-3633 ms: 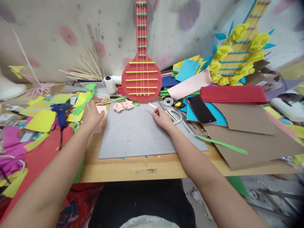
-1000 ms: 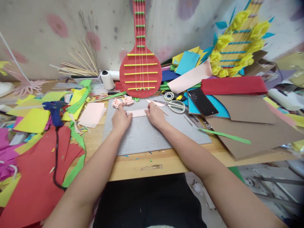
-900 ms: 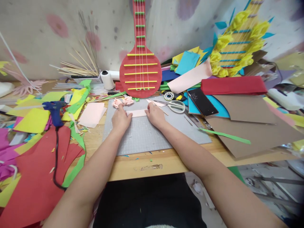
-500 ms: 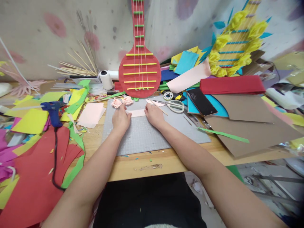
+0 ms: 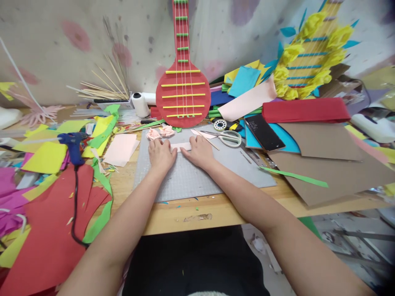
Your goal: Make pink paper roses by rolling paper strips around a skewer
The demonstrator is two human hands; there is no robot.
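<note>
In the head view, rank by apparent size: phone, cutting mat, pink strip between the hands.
1. Cutting mat
2. Phone
3. Pink strip, visible part; left hand and right hand may hide its ends.

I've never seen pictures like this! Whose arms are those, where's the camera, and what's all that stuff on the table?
There's no robot here, just a person using two bare hands. The camera is worn on their head, looking forward and down, so the arms reach in from the bottom. All the pictures come from that one camera.

The left hand and right hand are on a narrow pale pink strip. I can't tell whether they pinch it or just press it. Underneath is a gray cutting mat on a wooden table.

Close by are two pink paper roses and scissors. Off to the left is a blue glue gun; to the right, a black phone. At the back, a red banjo-shaped craft stands upright.
</note>
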